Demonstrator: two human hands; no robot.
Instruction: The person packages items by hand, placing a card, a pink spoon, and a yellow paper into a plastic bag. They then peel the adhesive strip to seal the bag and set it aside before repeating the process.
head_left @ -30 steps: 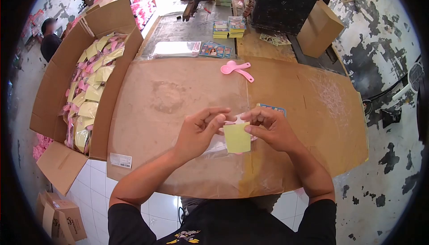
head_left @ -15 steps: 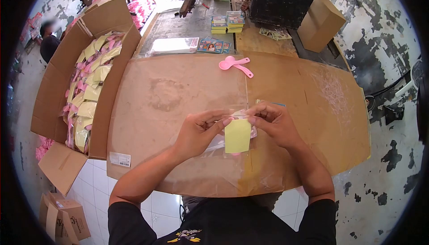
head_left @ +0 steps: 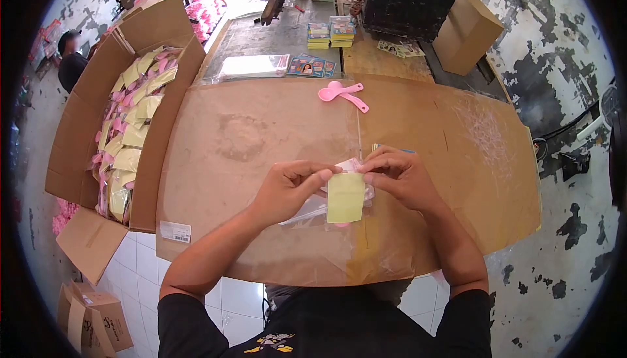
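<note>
A small yellow card hangs upright between my hands, over a clear plastic bag on the cardboard tabletop. My left hand pinches near the card's top left corner, thumb against fingers. At the top right corner my right hand pinches with thumb and forefinger. Whitish plastic or paper shows just above the card, between the fingertips. Something pink peeks out below the card's lower edge, mostly hidden. Farther up the table lie two pink measuring spoons, crossed.
On the left stands a large carton full of bagged yellow cards and pink spoons. Behind the cardboard sheet are clear bags, printed cards and card stacks. Another person is at far left.
Both hands stay at the card's top corners with small finger shifts. More whitish material shows between the fingertips, and my left thumb has drawn slightly left.
</note>
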